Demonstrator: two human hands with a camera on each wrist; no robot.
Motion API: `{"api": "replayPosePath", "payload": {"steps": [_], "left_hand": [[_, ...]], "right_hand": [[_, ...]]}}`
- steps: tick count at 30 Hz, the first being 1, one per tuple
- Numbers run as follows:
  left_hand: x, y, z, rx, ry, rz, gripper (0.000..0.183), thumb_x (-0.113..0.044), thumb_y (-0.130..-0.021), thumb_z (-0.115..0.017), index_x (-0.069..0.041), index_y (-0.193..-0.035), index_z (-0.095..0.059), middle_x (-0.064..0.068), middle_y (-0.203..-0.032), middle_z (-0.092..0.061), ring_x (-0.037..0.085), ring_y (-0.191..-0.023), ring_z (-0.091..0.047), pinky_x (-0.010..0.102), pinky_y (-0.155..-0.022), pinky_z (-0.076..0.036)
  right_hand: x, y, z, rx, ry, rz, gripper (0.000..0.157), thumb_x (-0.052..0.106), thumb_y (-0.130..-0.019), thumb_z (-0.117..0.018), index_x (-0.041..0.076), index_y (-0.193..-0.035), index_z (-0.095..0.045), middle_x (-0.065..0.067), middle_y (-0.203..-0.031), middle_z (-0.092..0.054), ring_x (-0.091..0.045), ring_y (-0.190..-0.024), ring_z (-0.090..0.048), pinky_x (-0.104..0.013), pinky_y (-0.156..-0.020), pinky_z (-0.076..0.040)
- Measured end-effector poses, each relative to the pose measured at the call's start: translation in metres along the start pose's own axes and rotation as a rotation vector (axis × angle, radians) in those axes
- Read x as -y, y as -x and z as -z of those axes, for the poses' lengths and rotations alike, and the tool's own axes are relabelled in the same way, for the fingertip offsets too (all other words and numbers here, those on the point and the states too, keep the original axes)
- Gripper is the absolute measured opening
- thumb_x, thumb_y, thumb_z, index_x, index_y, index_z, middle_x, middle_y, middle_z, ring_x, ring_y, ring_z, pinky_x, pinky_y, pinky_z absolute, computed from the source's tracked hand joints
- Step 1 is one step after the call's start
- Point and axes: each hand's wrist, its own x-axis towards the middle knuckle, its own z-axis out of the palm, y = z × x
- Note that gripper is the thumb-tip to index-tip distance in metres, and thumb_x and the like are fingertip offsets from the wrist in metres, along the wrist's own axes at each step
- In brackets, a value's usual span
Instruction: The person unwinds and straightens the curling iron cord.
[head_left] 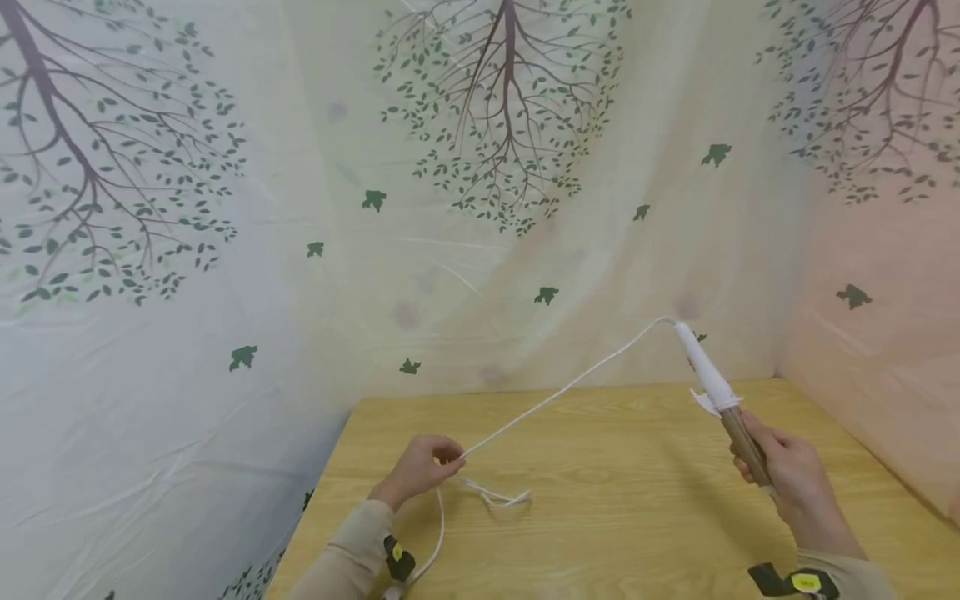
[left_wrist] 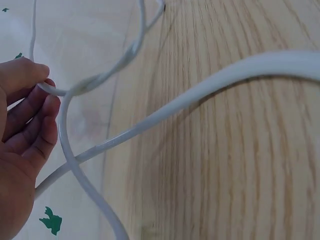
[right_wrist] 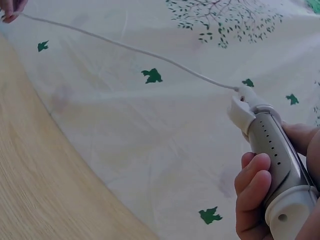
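Note:
In the head view my right hand (head_left: 795,471) grips a curling iron by its grey-brown barrel (head_left: 744,446). The white handle (head_left: 703,367) points up and away, with a small lever near the barrel. Dots run along the barrel (right_wrist: 270,145) in the right wrist view. From the handle's end a white cord (head_left: 558,392) slopes down to my left hand (head_left: 423,467), which pinches it between thumb and fingers. Past this hand, the cord hangs in a loop, and a folded, twisted length (head_left: 498,500) lies over the table. Twisted strands (left_wrist: 107,75) also show beside the left fingers in the left wrist view.
A wood-grain table (head_left: 600,533) spans the space below both hands. Pale cloth (head_left: 450,275) printed with trees and green leaf shapes hangs behind it and at both sides. Thicker cord (left_wrist: 200,95) crosses close to the left wrist camera.

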Motion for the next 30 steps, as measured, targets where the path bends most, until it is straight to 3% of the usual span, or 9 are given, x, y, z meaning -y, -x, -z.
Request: {"api": "replayPosePath", "payload": {"steps": [9, 16, 20, 24, 30], "left_hand": [[0.002, -0.004, -0.006, 0.117, 0.035, 0.116, 0.007, -0.004, -0.08, -0.068, -0.001, -0.087, -0.069, -0.006, -0.074, -0.065, 0.002, -0.066, -0.058, 0.02, -0.063, -0.053], [0.0, -0.008, -0.009, 0.09, -0.044, 0.184, 0.006, -0.007, -0.07, -0.067, -0.01, -0.073, -0.062, -0.007, -0.067, -0.059, 0.005, -0.061, -0.052, 0.021, -0.058, -0.049], [0.003, -0.006, -0.01, 0.048, -0.108, 0.25, 0.008, -0.008, -0.068, -0.067, -0.011, -0.072, -0.06, -0.004, -0.069, -0.059, 0.008, -0.062, -0.052, 0.022, -0.057, -0.048], [0.006, -0.005, -0.008, 0.009, -0.145, 0.296, 0.008, -0.007, -0.07, -0.067, -0.009, -0.075, -0.062, -0.001, -0.071, -0.061, 0.009, -0.062, -0.054, 0.021, -0.056, -0.049], [0.012, -0.004, -0.01, -0.02, -0.119, 0.319, 0.007, -0.004, -0.072, -0.067, -0.007, -0.077, -0.063, -0.001, -0.07, -0.061, 0.008, -0.059, -0.053, 0.02, -0.052, -0.048]], "right_hand": [[-0.006, -0.002, 0.003, 0.066, -0.2, -0.046, 0.03, 0.041, -0.095, -0.06, 0.019, -0.082, -0.074, 0.001, -0.075, -0.069, -0.01, -0.059, -0.062, -0.025, -0.051, -0.053], [-0.012, -0.005, 0.002, 0.092, -0.305, -0.061, 0.03, 0.038, -0.097, -0.057, 0.016, -0.083, -0.072, -0.001, -0.074, -0.068, -0.009, -0.057, -0.061, -0.024, -0.048, -0.052], [-0.021, -0.008, 0.003, 0.088, -0.256, -0.106, 0.031, 0.04, -0.097, -0.056, 0.016, -0.082, -0.07, 0.0, -0.075, -0.068, -0.009, -0.057, -0.061, -0.023, -0.049, -0.053], [-0.031, -0.012, 0.007, 0.068, -0.135, -0.162, 0.036, 0.046, -0.095, -0.057, 0.012, -0.086, -0.067, 0.001, -0.077, -0.068, -0.008, -0.059, -0.061, -0.024, -0.053, -0.054], [-0.047, -0.018, 0.013, 0.062, -0.001, -0.2, 0.036, 0.047, -0.094, -0.06, 0.014, -0.085, -0.07, 0.0, -0.077, -0.068, -0.008, -0.06, -0.061, -0.025, -0.055, -0.055]]}}
